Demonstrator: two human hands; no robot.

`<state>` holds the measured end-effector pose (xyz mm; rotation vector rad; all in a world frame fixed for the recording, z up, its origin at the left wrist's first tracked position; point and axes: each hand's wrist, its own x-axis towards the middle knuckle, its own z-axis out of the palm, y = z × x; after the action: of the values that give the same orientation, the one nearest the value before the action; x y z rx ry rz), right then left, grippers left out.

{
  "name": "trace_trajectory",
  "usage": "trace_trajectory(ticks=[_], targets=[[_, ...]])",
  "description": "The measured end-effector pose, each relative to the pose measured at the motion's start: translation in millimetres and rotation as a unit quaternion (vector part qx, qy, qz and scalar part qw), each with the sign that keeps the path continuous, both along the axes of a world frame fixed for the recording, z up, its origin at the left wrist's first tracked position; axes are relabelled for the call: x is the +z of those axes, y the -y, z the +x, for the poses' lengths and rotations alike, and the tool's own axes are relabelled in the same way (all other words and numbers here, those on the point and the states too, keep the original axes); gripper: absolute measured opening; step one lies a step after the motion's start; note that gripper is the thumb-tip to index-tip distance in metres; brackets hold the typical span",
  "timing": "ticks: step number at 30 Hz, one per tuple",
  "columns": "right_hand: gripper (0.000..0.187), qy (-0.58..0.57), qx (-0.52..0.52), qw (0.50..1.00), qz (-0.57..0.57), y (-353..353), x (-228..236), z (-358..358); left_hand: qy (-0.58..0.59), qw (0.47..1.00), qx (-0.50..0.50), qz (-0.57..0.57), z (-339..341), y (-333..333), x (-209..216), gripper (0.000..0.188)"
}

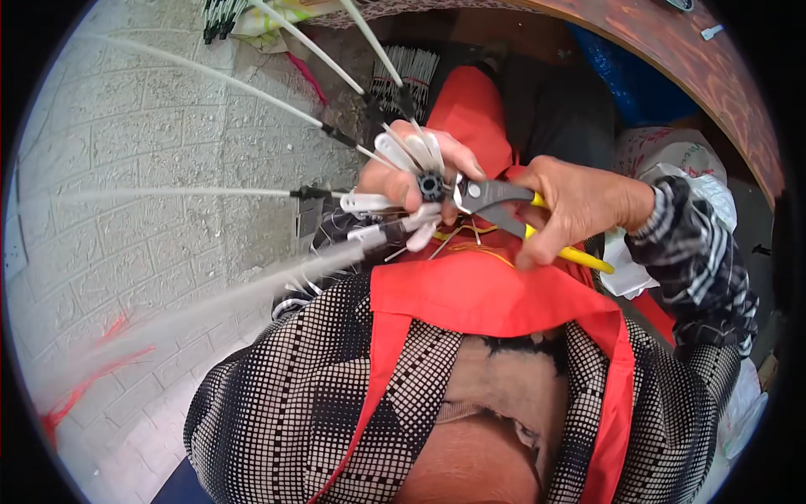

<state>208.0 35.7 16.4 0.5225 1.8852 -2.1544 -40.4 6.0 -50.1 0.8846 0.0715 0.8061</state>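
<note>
My left hand (388,181) is closed round a small black ribbed hub (431,186). White paddle-shaped plastic pieces (393,151) fan out from the hub between my fingers. Long thin white rods (252,90) with black joints spread from them to the left and away. One thick pale rod at the lower left is smeared by motion. My right hand (575,206) grips pliers (487,197) with dark metal jaws and yellow handles. The jaw tips meet the hub's right side, by my left thumb; exactly what lies between them is hidden.
A red apron (495,298) covers my lap. Beyond it lies a bundle of white rods (405,76), with black-tipped rods (222,18) at the top left. A wooden table edge (714,59) curves along the upper right, above white plastic bags (680,160). A pale brick-patterned surface (159,244) fills the left.
</note>
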Motion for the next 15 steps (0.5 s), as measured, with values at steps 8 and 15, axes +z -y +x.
trace_trajectory(ticks=[8,15], targets=[[0.047,-0.021,-0.195,0.712,0.674,21.8,13.1,-1.3,-0.052,0.997,0.034,-0.042,-6.3,1.5,10.7,0.064],[0.046,-0.069,-0.178,0.849,0.492,19.6,-2.7,10.7,0.043,0.996,0.016,-0.071,3.2,-1.7,7.3,0.067]])
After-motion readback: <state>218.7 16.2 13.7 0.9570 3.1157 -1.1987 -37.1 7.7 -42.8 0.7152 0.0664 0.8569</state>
